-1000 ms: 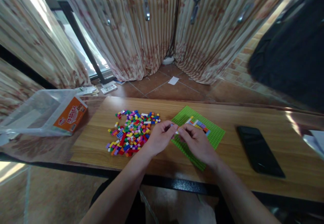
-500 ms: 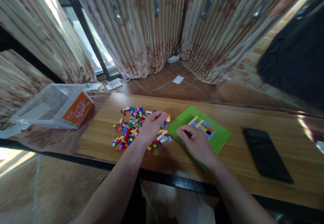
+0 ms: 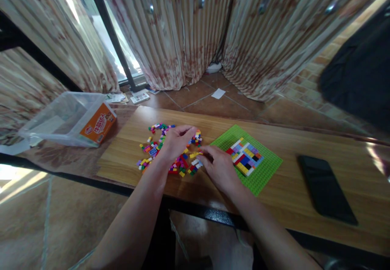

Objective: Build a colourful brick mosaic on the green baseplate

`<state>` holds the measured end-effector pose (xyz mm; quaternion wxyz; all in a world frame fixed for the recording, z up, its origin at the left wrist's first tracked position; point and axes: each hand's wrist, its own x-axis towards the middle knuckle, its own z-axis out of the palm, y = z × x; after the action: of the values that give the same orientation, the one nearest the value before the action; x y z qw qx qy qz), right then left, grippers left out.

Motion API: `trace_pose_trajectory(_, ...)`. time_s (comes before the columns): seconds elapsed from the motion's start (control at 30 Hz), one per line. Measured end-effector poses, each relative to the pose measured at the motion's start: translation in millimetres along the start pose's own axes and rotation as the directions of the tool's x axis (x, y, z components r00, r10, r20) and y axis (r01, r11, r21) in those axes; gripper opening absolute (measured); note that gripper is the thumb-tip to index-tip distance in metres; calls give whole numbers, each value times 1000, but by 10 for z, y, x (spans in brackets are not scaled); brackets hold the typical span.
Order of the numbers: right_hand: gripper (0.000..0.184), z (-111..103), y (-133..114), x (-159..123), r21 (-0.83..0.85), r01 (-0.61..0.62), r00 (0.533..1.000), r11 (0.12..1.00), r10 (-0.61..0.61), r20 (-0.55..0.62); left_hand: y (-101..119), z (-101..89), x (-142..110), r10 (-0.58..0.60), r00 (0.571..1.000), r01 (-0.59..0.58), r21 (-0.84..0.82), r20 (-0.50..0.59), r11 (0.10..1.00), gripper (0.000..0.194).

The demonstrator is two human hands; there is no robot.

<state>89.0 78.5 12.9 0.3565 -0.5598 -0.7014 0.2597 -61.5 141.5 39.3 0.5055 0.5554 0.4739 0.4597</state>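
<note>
My left hand (image 3: 178,140) hovers over the pile of small toy bricks (image 3: 157,144). Its thumb and fingers are pinched together; whatever lies between them is too small to make out. At the pile's right edge is my right hand (image 3: 219,166), fingers curled and thumb and fingertips close together beside a yellow brick (image 3: 195,155). I cannot make out what those tips grip. To its right lies a green studded baseplate (image 3: 266,172), bearing a flat, roughly square patch of colored bricks (image 3: 247,156) in red, white, yellow, blue, purple, orange and black.
A black phone (image 3: 326,188) lies on the wooden table (image 3: 283,209) right of the baseplate. A clear plastic bin (image 3: 61,136) with an orange label stands at the left end. Striped curtains (image 3: 170,38) hang behind, and a dark cloth-like shape (image 3: 356,70) is at the right.
My right hand has moved left from the baseplate to the brick pile, uncovering the brick patch. My left hand stays over the pile. The view has shifted slightly.
</note>
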Motion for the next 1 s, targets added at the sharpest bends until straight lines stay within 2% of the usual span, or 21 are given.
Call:
trace_pose_trajectory(0.13,27,32,29,11,265,-89,993,960,106,-48,-5,-14,-3,-4,1000,4,1,18,1000,28)
trace_pose_trajectory(0.3,24,-28,24,25,476,-147,974,867,210,-82,17,-17,-29,-37,990,27,74,137,997,28)
trace_pose_trajectory(0.43,28,-116,25,50,492,-176,959,853,261,-109,12,25,-58,-45,962,29,62,270,998,26)
trace_pose_trajectory(0.53,31,-163,56,68,493,-178,963,851,255,-92,-18,66,-71,-54,945,38,56,321,998,24)
trace_pose_trajectory(0.73,32,-196,96,72,431,-183,975,883,220,-37,-13,136,-97,-30,934,-26,151,357,988,20)
trace_pose_trajectory(0.9,30,-189,113,67,363,-145,982,920,178,-59,-2,206,-153,-57,933,8,138,355,990,17)
trace_pose_trajectory(1.0,29,-169,128,65,441,-170,978,881,204,-31,-8,233,-181,-77,939,57,71,334,996,17)
